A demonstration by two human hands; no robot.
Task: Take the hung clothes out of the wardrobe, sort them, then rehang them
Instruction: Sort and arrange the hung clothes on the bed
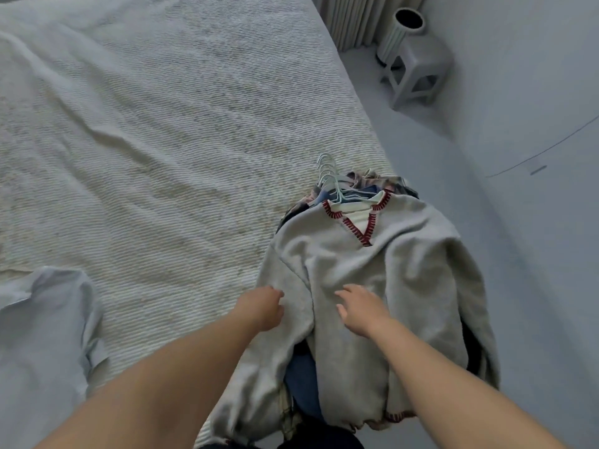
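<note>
A pile of clothes on white hangers [330,179] lies at the right edge of the bed. On top is a grey sweater [405,264] with red stitching round its V-neck. Darker and blue garments [301,380] show underneath it. My left hand [262,307] is at the sweater's left sleeve, fingers curled against the fabric. My right hand [359,309] rests on the sweater's front with fingers spread. A pale blue shirt [42,335] lies apart at the bed's near left.
The bed [162,140] with a cream textured cover fills the left and middle. To the right is grey floor [534,254]. A small grey stool [418,69] and a ribbed white vase [402,30] stand at the far right, near a radiator.
</note>
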